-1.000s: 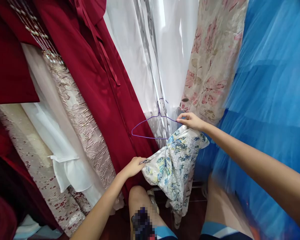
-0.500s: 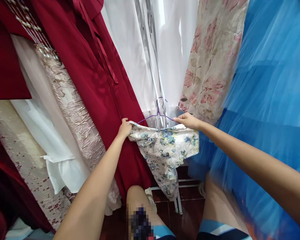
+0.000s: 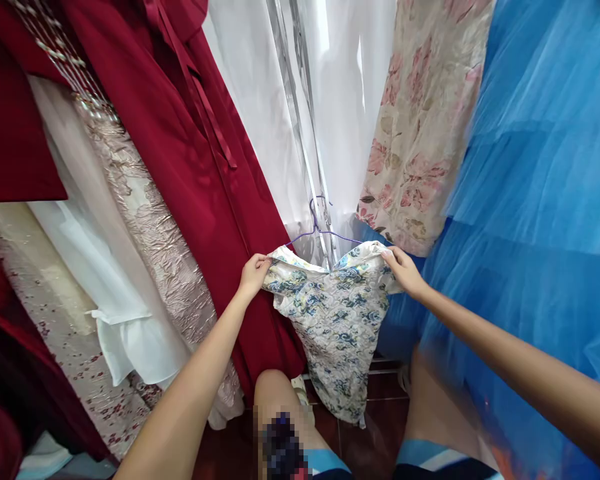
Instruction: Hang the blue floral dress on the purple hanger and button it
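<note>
Between the hands, the short-sleeved white cloth top with blue floral print [image 3: 335, 320] hangs long axis downward, left hand [image 3: 255, 276] and right hand [image 3: 406, 272] about equally near, each pinching one shoulder over the thin purple hanger [image 3: 316, 230].

Count one left hand [image 3: 255, 275] and one right hand [image 3: 405, 270]; one floral-print blouse [image 3: 337, 327]; one purple wire hanger [image 3: 316, 230]; two narrow gray strips [image 3: 286, 67]; one cream fabric panel with pink flowers [image 3: 415, 147]; two bare legs [image 3: 277, 388]. Dark-red garments [image 3: 200, 200] and blue tulle layers [image 3: 540, 200] overlap; their exact numbers cannot be determined.
</note>
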The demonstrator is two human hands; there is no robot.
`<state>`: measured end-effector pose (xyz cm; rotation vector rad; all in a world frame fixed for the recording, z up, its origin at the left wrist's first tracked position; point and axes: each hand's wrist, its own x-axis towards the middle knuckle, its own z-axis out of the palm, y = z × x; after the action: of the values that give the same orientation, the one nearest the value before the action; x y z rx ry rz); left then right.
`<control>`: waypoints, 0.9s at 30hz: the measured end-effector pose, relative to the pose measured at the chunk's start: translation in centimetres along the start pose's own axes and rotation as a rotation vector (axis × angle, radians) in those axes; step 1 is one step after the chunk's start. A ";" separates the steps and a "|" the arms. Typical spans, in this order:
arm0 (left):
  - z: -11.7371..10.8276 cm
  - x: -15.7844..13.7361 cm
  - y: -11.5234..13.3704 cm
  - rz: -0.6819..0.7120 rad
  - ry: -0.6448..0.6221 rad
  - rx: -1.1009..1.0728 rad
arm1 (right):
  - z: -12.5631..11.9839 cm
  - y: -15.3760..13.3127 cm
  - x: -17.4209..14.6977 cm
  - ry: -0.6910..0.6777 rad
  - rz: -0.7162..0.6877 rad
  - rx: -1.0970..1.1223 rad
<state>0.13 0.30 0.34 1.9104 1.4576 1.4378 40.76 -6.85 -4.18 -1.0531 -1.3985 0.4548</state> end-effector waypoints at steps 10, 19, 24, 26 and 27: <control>0.0 -2.9 0.5 0.099 -0.041 -0.005 | 1.9 -5.3 5.5 -0.133 -0.226 -0.319; -1.0 -5.6 1.2 0.145 0.018 0.135 | 0.4 -3.7 3.5 0.071 -0.105 -0.475; -1.1 -5.5 1.9 0.142 0.124 0.151 | -1.5 -2.2 1.9 0.120 -0.122 -0.447; -1.4 -4.8 2.1 0.135 0.169 0.151 | -1.3 -3.2 2.8 0.173 -0.150 -0.417; -1.6 -4.5 2.1 0.131 0.192 0.153 | -1.0 -4.0 3.5 0.200 -0.165 -0.406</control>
<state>0.05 -4.88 0.33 2.0408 1.5949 1.6522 41.11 -6.44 1.22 -1.2567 -1.4142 -0.0601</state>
